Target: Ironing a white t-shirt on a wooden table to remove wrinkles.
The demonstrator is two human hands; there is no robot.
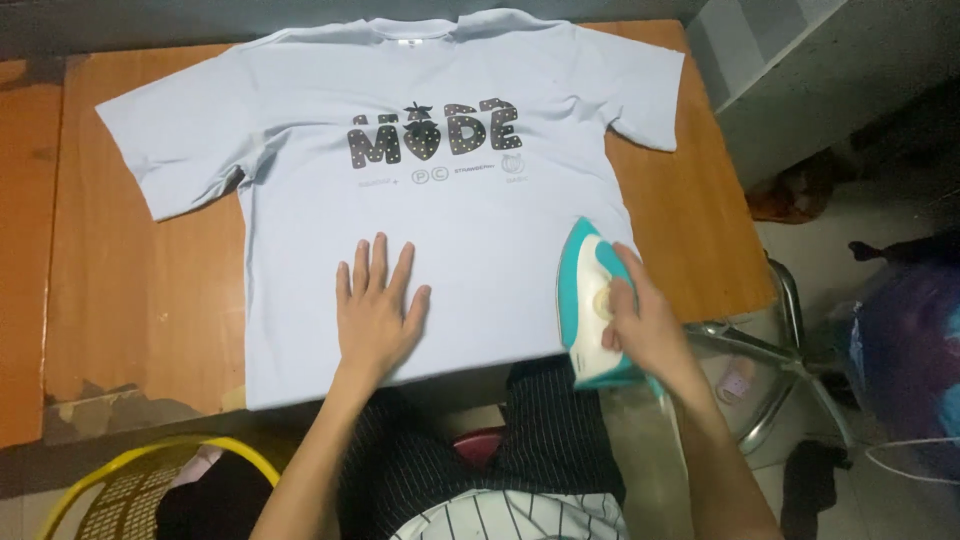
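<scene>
The right hand [640,325] is closed around the handle of a teal and white iron [592,305], fingers wrapped over the top; the iron sits flat on the lower right part of a pale blue T-shirt [300,240], its pointed nose aimed away from the person, its heel reaching past the shirt's hem at the near edge of the surface. The left hand [375,310] lies flat and open on the shirt, fingers spread, palm down, holding nothing, just left of the iron and near the hem; the two hands are apart with bare cloth between them. The shirt is laid out front up on a wooden surface [140,290], sleeves spread, collar at the far edge, a dark dotted print across the chest. Near the person, at lower left, the rim of a yellow basket [150,455] shows; to the right stands a metal chair frame [790,340] on the floor.
</scene>
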